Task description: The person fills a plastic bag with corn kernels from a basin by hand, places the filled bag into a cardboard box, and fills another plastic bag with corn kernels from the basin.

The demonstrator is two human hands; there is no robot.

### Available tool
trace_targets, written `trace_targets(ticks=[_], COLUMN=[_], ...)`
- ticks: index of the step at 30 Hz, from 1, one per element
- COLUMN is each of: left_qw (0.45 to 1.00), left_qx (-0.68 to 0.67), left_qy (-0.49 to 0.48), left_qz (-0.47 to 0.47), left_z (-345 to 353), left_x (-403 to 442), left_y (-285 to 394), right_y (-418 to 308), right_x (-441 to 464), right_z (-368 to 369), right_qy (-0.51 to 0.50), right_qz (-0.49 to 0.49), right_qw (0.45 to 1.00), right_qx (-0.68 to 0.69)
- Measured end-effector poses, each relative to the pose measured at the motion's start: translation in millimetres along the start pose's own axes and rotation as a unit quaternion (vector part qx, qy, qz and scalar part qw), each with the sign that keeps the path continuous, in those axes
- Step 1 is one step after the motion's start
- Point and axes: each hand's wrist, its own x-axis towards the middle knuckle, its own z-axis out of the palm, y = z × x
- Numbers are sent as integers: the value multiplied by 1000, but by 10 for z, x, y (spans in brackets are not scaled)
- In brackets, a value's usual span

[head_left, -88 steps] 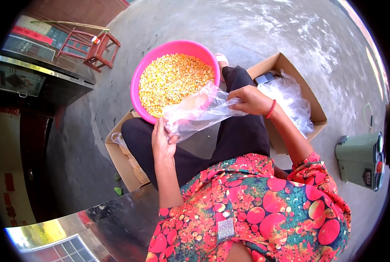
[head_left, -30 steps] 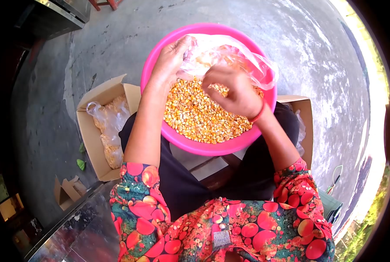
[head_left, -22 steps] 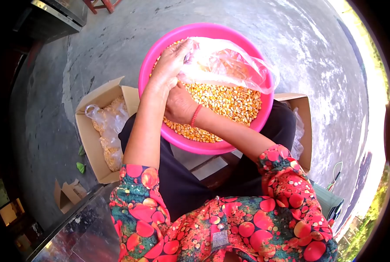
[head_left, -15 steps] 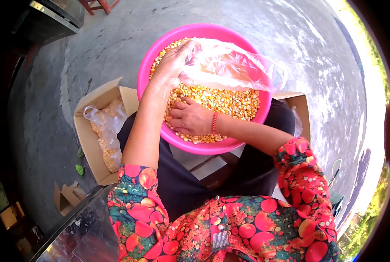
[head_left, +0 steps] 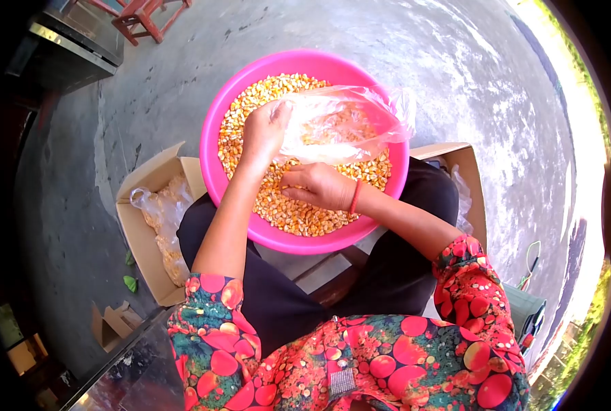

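Observation:
A pink basin (head_left: 213, 164) full of yellow corn kernels (head_left: 305, 216) rests at my knees. My left hand (head_left: 265, 130), over the basin's left half, is closed on the edge of a clear plastic bag (head_left: 346, 123). The bag stretches to the right across the kernels and past the basin's rim. Just below the bag, my right hand (head_left: 319, 186) is over the kernels with its fingers curled together; whether kernels are in it is hidden. A red bracelet (head_left: 355, 196) circles my right wrist.
At the left, a cardboard box (head_left: 141, 240) holds a plastic bag of yellowish pieces (head_left: 168, 236). Another cardboard box (head_left: 473, 185), with clear bags (head_left: 461, 198), stands at the right. A green container (head_left: 521, 308) is lower right, and a red wooden stool (head_left: 144, 19) upper left.
The bag was first held by both hands beside the basin; now only my left hand holds it, over the kernels. My right hand has moved down to the kernels, and its spread fingers have curled.

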Motion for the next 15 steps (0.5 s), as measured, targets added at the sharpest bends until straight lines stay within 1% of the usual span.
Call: trace_targets(ticks=[1, 2, 3, 4, 5, 6, 7, 9, 10, 12, 13, 14, 15], left_qw=[1000, 1000, 999, 998, 998, 998, 995, 994, 993, 993, 994, 994, 994], left_qx=[15, 15, 38, 60, 61, 62, 62, 68, 73, 73, 75, 77, 77], left_qy=[-6, -6, -1, 5, 6, 18, 29, 32, 35, 32, 31, 29, 30], left_qz=[-10, -10, -13, -16, -16, 25, 66, 75, 85, 81, 78, 75, 75], left_z=[-17, -16, -13, -15, -11, -7, -6, -17, -12, -8, -3, -5, -5], left_x=[-31, -53, -71, -113, -132, -152, -169, -174, -179, -177, -176, -170, -169], left_y=[109, 166, 208, 257, 296, 333, 364, 427, 438, 395, 373, 347, 359], right_y=[-36, -72, -102, -184, -241, -238, -169, -2, 61, 242, 369, 513, 551], right_x=[47, 85, 104, 111, 120, 116, 105, 136, 137, 144, 127, 102, 98], right_z=[-88, -173, -249, -409, -621, -757, -817, -912, -919, -876, -815, -728, -701], right_qy=[-14, -28, -16, -16, 8, 32, 76, 163, 201, 236, 236, 201, 161], right_qz=[53, 105, 129, 128, 196, 263, 258, 242, 257, 272, 273, 227, 176], right_qw=[986, 945, 905, 906, 881, 851, 844, 838, 843, 854, 854, 918, 963], right_qx=[156, 307, 405, 404, 431, 454, 463, 461, 427, 375, 375, 255, 129])
